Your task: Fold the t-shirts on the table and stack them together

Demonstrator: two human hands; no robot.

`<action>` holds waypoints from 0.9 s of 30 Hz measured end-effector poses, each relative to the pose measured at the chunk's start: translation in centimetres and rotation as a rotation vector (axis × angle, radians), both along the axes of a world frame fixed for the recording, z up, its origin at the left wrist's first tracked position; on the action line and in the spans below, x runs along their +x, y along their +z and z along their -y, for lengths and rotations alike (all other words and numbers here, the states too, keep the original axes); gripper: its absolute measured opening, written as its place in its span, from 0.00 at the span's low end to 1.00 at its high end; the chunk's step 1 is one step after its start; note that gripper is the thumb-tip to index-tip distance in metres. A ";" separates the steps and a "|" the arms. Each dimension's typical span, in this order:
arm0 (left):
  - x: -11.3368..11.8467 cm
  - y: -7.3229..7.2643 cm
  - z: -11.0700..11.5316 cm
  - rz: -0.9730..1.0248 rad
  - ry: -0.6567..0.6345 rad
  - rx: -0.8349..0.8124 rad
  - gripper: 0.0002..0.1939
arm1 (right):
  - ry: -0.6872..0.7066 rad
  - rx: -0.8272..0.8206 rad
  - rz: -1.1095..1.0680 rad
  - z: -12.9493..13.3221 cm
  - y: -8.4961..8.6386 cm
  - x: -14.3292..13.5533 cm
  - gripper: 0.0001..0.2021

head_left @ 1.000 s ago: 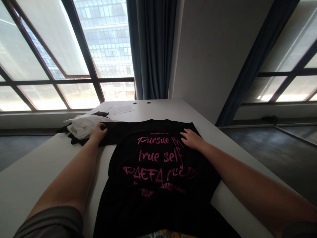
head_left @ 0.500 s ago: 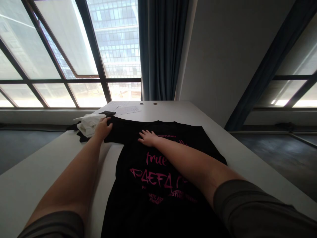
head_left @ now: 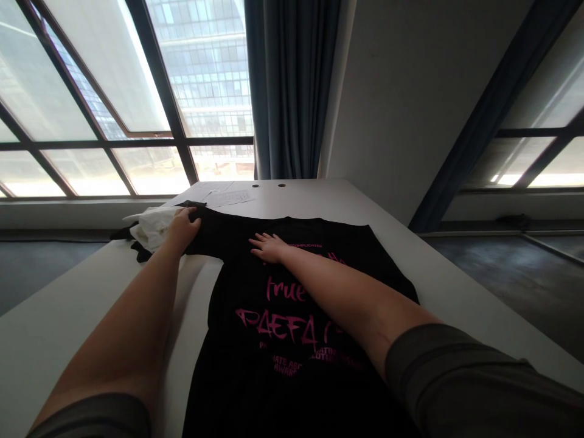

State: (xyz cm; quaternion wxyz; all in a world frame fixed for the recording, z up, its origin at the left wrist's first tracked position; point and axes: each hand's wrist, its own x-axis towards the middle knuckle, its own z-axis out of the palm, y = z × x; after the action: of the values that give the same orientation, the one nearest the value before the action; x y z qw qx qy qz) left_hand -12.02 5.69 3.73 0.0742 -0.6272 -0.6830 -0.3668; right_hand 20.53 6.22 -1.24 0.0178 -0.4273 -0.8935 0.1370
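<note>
A black T-shirt (head_left: pixel 237 371) with pink lettering lies spread on the white table (head_left: pixel 59 316), its neckline towards the far end. On the end of its left sleeve rests my left hand (head_left: pixel 184 226), fingers bent over the black cloth and seemingly gripping it. My right hand (head_left: pixel 268 248) lies flat on the upper chest of the shirt, fingers spread, holding nothing. Just left of my left hand is a crumpled bundle of white cloth (head_left: pixel 152 226), with black cloth under and around it. My right forearm covers part of the lettering.
Papers (head_left: pixel 228 197) lie at the table's far left, near two round holes in the tabletop. Beyond the table are large windows, a blue curtain (head_left: pixel 292 91) and a grey wall (head_left: pixel 392 97).
The view has shifted slightly, so everything sits a little further left and higher. Both hands stay at about the same places on the shirt.
</note>
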 end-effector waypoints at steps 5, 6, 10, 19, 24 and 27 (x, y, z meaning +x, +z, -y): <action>0.0 0.0 0.6 -0.007 0.001 -0.013 0.27 | -0.135 -0.004 0.035 -1.6 0.0 0.4 0.36; 0.0 0.0 0.6 -0.004 0.003 -0.013 0.27 | -0.144 -0.007 0.043 -1.9 0.0 0.8 0.37; 0.0 0.2 0.8 0.011 -0.006 -0.002 0.28 | -0.223 -0.001 0.060 -2.6 0.2 3.0 0.39; 1.6 2.3 1.1 -0.106 -0.110 -0.044 0.34 | -0.131 0.065 0.007 0.6 2.9 14.4 0.34; 5.0 4.3 0.1 -0.208 -0.245 -0.233 0.38 | -0.122 0.136 -0.096 4.3 4.0 23.5 0.32; 7.8 5.4 -0.8 -0.200 -0.323 -0.304 0.40 | -0.158 0.156 -0.146 6.1 3.4 27.1 0.32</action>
State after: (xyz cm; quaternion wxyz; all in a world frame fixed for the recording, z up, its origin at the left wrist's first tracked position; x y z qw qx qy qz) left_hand -4.25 6.44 9.16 -0.0134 -0.7656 -0.6104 -0.2027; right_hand 47.67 0.11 2.17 0.1266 -0.4825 -0.8614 0.0959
